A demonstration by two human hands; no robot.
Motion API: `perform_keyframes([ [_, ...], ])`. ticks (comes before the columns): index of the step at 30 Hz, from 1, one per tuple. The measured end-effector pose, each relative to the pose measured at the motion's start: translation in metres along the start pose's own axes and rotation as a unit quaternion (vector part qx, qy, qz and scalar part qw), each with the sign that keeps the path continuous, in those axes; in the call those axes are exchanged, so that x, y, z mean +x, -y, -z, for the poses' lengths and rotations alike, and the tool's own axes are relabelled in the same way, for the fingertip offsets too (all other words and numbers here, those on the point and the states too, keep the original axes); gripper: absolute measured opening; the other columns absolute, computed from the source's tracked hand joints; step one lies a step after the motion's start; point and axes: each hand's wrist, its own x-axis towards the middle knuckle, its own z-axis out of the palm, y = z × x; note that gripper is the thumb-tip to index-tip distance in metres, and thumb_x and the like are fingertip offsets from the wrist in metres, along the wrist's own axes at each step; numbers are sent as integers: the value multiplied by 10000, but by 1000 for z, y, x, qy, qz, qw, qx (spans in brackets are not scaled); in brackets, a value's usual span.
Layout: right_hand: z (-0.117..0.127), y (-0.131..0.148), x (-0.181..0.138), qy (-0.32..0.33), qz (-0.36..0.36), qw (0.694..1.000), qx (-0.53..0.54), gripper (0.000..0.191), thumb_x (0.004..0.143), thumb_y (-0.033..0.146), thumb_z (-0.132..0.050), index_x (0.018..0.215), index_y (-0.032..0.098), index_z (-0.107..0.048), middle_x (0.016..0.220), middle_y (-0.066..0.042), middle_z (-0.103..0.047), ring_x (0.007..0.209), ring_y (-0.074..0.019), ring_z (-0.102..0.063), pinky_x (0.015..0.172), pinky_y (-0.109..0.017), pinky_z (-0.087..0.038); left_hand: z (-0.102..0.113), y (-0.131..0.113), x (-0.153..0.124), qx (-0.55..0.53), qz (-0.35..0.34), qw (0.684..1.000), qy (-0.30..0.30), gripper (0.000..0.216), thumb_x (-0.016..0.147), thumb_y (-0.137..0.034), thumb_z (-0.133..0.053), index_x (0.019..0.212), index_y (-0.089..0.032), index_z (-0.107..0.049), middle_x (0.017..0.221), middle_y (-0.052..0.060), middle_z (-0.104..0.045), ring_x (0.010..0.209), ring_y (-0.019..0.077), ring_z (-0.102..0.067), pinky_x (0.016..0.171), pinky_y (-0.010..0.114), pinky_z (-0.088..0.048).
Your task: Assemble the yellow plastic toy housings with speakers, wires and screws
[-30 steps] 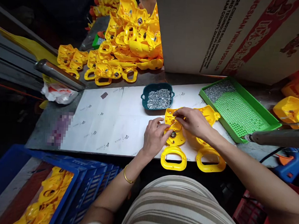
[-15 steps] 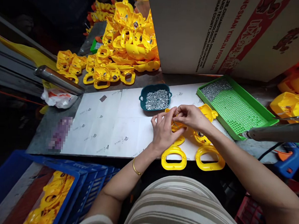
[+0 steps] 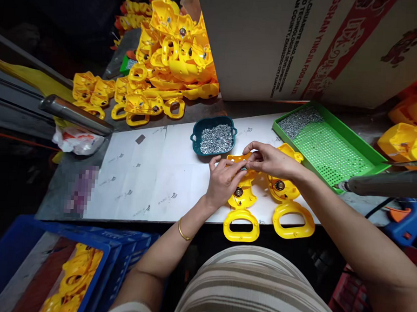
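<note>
My left hand is over the near-left yellow plastic toy shell, its fingers closed around a small dark piece. The fingertips of my right hand pinch close together at the same piece, from the right; what exactly they grip is partly hidden. Below the hands, the left shell shows a round metal-rimmed part and a loop handle. Beside it lies a second yellow shell with a similar round part and handle. My fingers cover the middle of the left shell.
A dark teal basket of small screws stands beyond my hands. At right is a green perforated tray with screws, near a metal bar. A large carton stands behind. Yellow shells are heaped back left; a blue crate sits below.
My hands have parted slightly and my left hand has shifted a little down, uncovering the left shell's round part and the small dark piece. The camera view has shifted slightly.
</note>
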Motion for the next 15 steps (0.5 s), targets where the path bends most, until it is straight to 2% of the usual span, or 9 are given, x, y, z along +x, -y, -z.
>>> perform_keyframes([
  [3, -1, 3, -1, -1, -29, 1000, 12, 305, 782, 102, -607, 1059, 192, -517, 664, 46, -566, 603, -102, -540, 565, -226, -406, 1, 1, 0, -2, 3, 1000, 19, 200, 942, -294, -581, 1099, -237, -692, 788, -4, -736, 796, 159, -640, 1022, 426, -306],
  [7, 0, 1, 1, -3, -21, 999, -27, 291, 794, 103, -596, 1072, 177, -552, 663, 35, -586, 594, -106, -551, 566, -232, -413, 3, 1, 0, -10, 18, 999, 30, 179, 920, -254, -614, 1074, -260, -704, 857, 0, -759, 897, 191, -622, 1021, 469, -297],
  [10, -2, 11, -11, -60, 7, 989, -138, 256, 825, 148, -571, 1079, 165, -601, 809, -36, -686, 699, -144, -624, 672, -282, -463, 6, 2, -1, -9, 54, 998, 27, 152, 886, -261, -661, 1025, -263, -724, 918, 6, -757, 979, 216, -583, 1001, 482, -315],
  [12, -9, 29, -31, -104, 34, 962, -249, 263, 852, 181, -528, 1091, 181, -637, 946, -78, -714, 793, -187, -654, 743, -337, -476, 5, 3, -3, -3, 76, 997, 17, 150, 877, -279, -672, 1011, -257, -734, 922, 22, -738, 994, 228, -557, 968, 478, -340],
  [13, -15, 42, -43, -104, 56, 949, -293, 273, 861, 180, -495, 1077, 193, -661, 1022, -90, -709, 843, -207, -657, 767, -360, -478, 4, 4, -4, -1, 86, 996, 14, 155, 878, -297, -670, 1013, -265, -737, 934, 30, -723, 1002, 234, -545, 951, 475, -351],
  [15, -34, 67, -64, -15, 97, 949, -299, 345, 814, 128, -483, 1061, 251, -689, 1072, -58, -714, 921, -218, -659, 788, -362, -489, -1, 7, -6, -3, 103, 995, 2, 154, 877, -344, -665, 994, -287, -747, 974, 42, -690, 1018, 242, -520, 926, 463, -375],
])
